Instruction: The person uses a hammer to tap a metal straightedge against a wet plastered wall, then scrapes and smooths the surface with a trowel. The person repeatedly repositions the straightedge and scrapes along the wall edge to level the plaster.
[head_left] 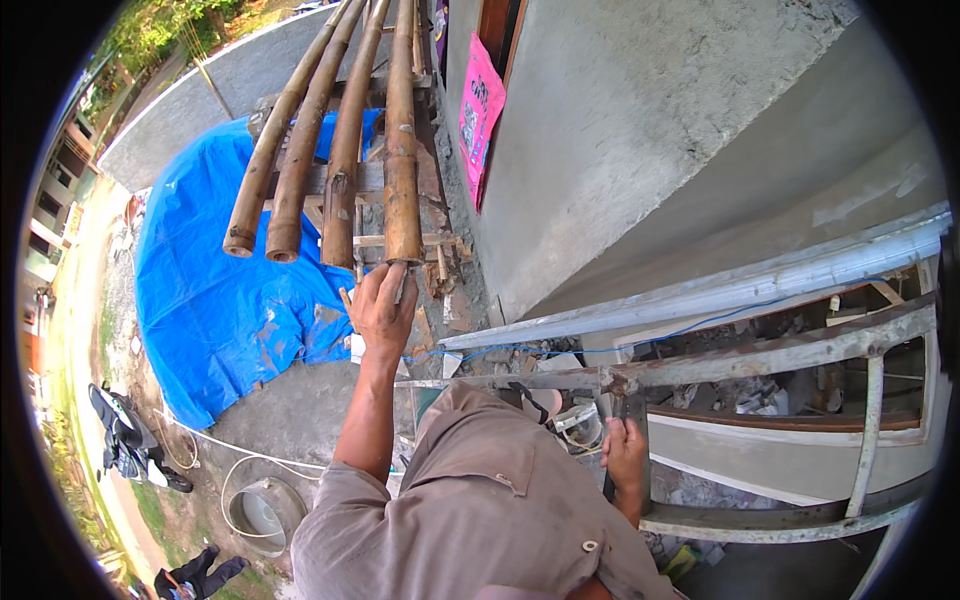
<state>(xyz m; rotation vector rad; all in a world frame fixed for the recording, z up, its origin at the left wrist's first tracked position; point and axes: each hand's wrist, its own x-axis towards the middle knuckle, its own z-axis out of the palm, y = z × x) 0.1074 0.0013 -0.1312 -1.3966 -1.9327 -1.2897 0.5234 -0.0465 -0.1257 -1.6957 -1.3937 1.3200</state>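
My left hand (pixel 385 305) reaches up to the lower end of the rightmost bamboo pole (pixel 400 150), its fingers curled just at that end; what they grip is partly hidden. Three more bamboo poles (pixel 295 190) lie alongside to the left, on rough timber supports (pixel 432 240). At the lower right, my right hand (pixel 624 450) is closed on an upright metal post (pixel 635 410) of the rusty scaffold frame (pixel 770 365).
A blue tarp (pixel 200 250) spreads below on the left, near a motorcycle (pixel 130 440), a round container (pixel 265 515) with a hose, and a person's dark-clothed legs (pixel 205 570). A grey rendered wall (pixel 630 120) with a pink sheet (pixel 480 110) rises on the right, above a long metal channel (pixel 740 270).
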